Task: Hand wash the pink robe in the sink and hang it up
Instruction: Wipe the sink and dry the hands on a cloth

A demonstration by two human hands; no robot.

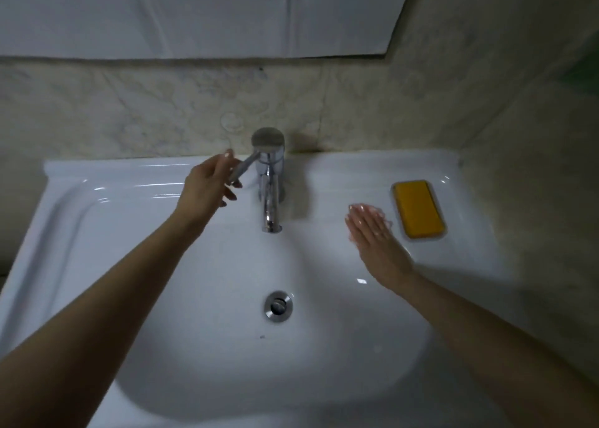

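Observation:
A white sink point(97, 207) fills the view, its basin dry-looking with a chrome drain plug point(278, 305) in the middle. A chrome faucet point(270, 200) stands at the back. My left hand point(207, 187) curls its fingers around the faucet lever point(241, 168), which points left. My right hand point(372, 233) lies flat with straight fingers on the sink's right rim, beside the soap. No water stream shows at the spout. The pink robe is not in view.
A yellow soap bar point(418, 208) lies in a clear dish on the sink's right ledge. A marbled wall runs behind and to the right. A covered mirror or panel point(194, 12) hangs above the backsplash.

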